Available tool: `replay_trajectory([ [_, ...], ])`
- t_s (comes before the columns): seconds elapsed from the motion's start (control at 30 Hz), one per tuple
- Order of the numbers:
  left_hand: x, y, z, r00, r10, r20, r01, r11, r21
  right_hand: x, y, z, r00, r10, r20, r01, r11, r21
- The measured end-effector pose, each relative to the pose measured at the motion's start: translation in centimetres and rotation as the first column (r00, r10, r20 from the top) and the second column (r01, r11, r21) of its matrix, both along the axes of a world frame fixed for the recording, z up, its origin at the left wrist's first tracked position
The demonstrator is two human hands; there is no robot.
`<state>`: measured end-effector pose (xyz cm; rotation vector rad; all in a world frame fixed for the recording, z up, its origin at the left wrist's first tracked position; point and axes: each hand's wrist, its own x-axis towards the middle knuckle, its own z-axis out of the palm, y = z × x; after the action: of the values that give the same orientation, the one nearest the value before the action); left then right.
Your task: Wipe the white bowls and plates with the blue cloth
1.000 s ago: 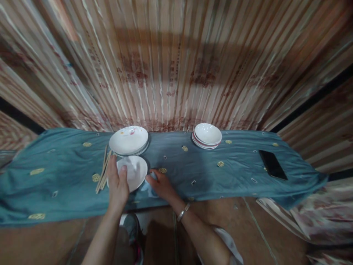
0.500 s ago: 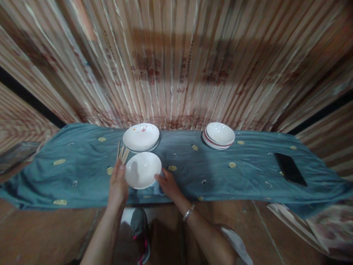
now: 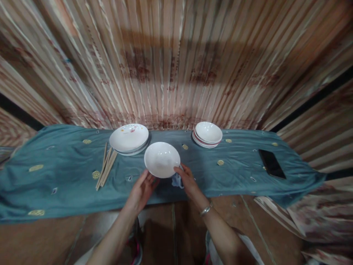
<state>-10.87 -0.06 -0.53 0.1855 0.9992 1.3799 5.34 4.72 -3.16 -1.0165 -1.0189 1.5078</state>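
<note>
A white bowl (image 3: pixel 162 159) is held tilted over the middle of the table between my two hands. My right hand (image 3: pixel 188 179) grips its right rim, thumb on the inside edge, with a bluish cloth (image 3: pixel 177 180) bunched beneath. At the lower left of the bowl, my left hand (image 3: pixel 143 188) has its thumb by the rim and its fingers curled under the side. Left of the bowl stands a stack of white plates (image 3: pixel 129 137), the top one flower-printed. Several wooden chopsticks (image 3: pixel 107 166) lie loose in front of the plates.
A stack of white bowls (image 3: pixel 208 133), some red-banded, stands at the back right. Farther right lies a black phone (image 3: pixel 271 163). A teal patterned cloth (image 3: pixel 234 180) covers the table, and a striped curtain (image 3: pixel 171 73) hangs right behind it.
The bowl has moved right with both hands, away from the plates and chopsticks. My left hand has shifted from the bowl's left side to underneath it. The view has turned slightly right.
</note>
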Motion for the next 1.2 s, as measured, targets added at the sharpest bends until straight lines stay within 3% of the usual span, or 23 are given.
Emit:
replay_trajectory([
  [0.2,1.8,0.5,-0.7,0.999,0.023,-0.021,-0.024,0.999,-0.038,1.7,0.2,-1.0,0.995,0.047,0.093,-0.05,0.998,0.03],
  [0.3,2.1,0.7,-1.1,0.997,0.021,-0.069,-0.024,0.999,-0.047,3.4,1.0,-0.6,0.937,0.071,0.343,-0.118,0.986,0.117],
  [0.4,2.4,0.8,-1.2,0.988,0.002,-0.155,-0.007,0.999,-0.035,5.3,1.6,0.8,0.757,-0.18,0.628,0.003,0.962,0.272],
  [0.47,2.7,0.8,-1.1,0.972,-0.023,-0.232,0.02,1.0,-0.013,6.1,1.7,1.7,0.664,-0.319,0.676,0.062,0.925,0.375],
  [0.53,3.2,0.8,-1.1,0.954,-0.053,-0.296,0.058,0.998,0.006,6.2,1.5,2.1,0.632,-0.383,0.674,0.035,0.883,0.468],
  [0.6,3.5,0.8,-1.0,0.94,-0.084,-0.331,0.096,0.995,0.019,5.7,1.3,1.9,0.624,-0.363,0.692,-0.098,0.842,0.531],
  [0.7,3.8,0.9,-1.0,0.933,-0.093,-0.348,0.109,0.994,0.025,4.9,1.1,0.9,0.568,-0.284,0.772,-0.323,0.787,0.526],
  [0.8,3.7,1.0,-1.0,0.933,-0.067,-0.353,0.081,0.996,0.024,4.9,1.2,0.5,0.533,-0.321,0.783,-0.338,0.768,0.545],
  [0.87,3.6,1.1,-1.0,0.934,-0.062,-0.351,0.074,0.997,0.022,5.1,1.2,0.9,0.571,-0.335,0.749,-0.318,0.751,0.579],
  [1.03,3.8,1.2,-1.0,0.942,-0.074,-0.328,0.083,0.996,0.014,4.5,0.8,1.4,0.696,-0.117,0.708,-0.438,0.712,0.548],
  [1.2,4.1,1.3,-1.1,0.938,-0.06,-0.34,0.065,0.998,0.005,3.6,0.1,0.3,0.603,0.007,0.798,-0.579,0.692,0.432],
])
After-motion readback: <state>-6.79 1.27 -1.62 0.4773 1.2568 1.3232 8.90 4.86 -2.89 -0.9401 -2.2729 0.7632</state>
